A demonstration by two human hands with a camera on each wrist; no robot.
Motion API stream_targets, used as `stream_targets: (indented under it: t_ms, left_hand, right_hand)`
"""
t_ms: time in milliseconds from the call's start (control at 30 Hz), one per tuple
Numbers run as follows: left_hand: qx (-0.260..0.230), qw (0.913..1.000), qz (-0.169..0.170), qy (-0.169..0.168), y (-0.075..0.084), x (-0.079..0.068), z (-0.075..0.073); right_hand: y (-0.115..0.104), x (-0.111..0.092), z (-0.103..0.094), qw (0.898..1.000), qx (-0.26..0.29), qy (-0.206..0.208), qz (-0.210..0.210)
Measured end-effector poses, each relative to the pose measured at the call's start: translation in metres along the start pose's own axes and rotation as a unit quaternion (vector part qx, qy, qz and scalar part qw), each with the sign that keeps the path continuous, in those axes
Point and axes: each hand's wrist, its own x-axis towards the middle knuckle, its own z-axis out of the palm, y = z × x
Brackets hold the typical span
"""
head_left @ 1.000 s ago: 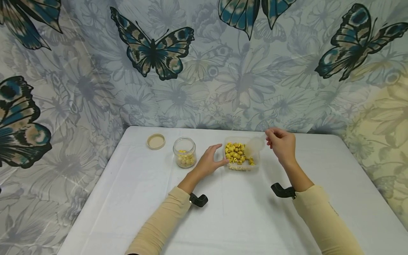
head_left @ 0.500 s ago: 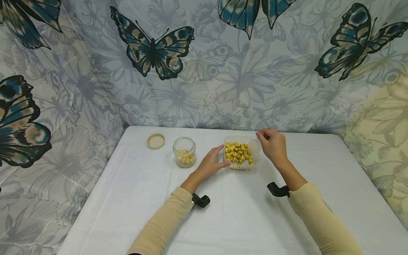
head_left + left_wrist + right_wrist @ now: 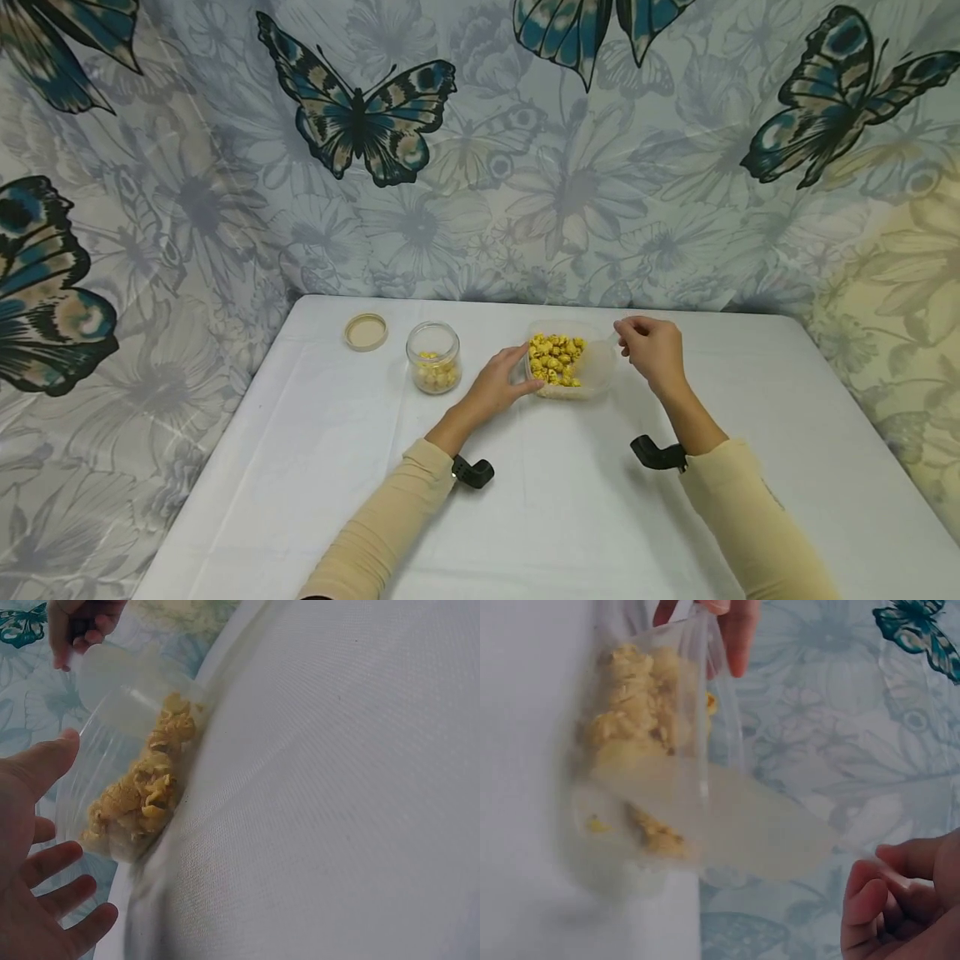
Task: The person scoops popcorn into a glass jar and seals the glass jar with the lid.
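A clear plastic container [image 3: 562,327] of yellow popcorn [image 3: 553,358] stands toward the back of the table, right of the middle. My left hand [image 3: 495,381] holds its left end, thumb at the near corner and fingers at the far one. Between its thumb and fingers my right hand [image 3: 652,354] pinches the thin handle of a translucent plastic scoop [image 3: 772,832]. The scoop's broad blade reaches over the container's right end and overlaps the popcorn in the right wrist view. The left wrist view shows the popcorn through the container's wall [image 3: 105,746].
Left of the container stands an open glass jar [image 3: 411,354] with some popcorn at its bottom. A round tan lid [image 3: 366,332] lies farther left, near the table's back edge. Behind the white table [image 3: 525,517] hangs a butterfly-patterned cloth [image 3: 480,242].
The right hand moved left over the container, then slightly back right and nearer, with the scoop's blade now over the container's right end. The left hand shifted slightly right.
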Motion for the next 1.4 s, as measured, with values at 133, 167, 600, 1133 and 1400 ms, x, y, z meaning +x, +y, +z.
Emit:
stream_targets:
  t_ms: [133, 167, 600, 1133, 1400]
  left_hand:
    - [-0.002, 1.0, -0.005, 0.0, 0.0, 0.0, 0.001]
    - [-0.002, 1.0, -0.007, 0.001, 0.0, 0.001, 0.001]
    - [0.015, 0.9999, -0.001, 0.007, 0.005, 0.003, 0.001]
    - [0.016, 0.9998, 0.002, 0.014, 0.0, 0.003, 0.0]
    - [0.027, 0.9995, 0.004, 0.016, 0.001, 0.004, 0.0]
  right_hand:
    - [0.011, -0.004, 0.007, 0.995, 0.072, 0.014, 0.073]
    - [0.013, -0.005, 0.01, 0.992, 0.09, 0.019, 0.09]
    - [0.022, -0.013, 0.032, 0.952, 0.241, 0.004, 0.188]
    - [0.023, -0.009, 0.035, 0.939, 0.263, -0.003, 0.223]
    - [0.023, -0.009, 0.038, 0.926, 0.302, 0.028, 0.226]
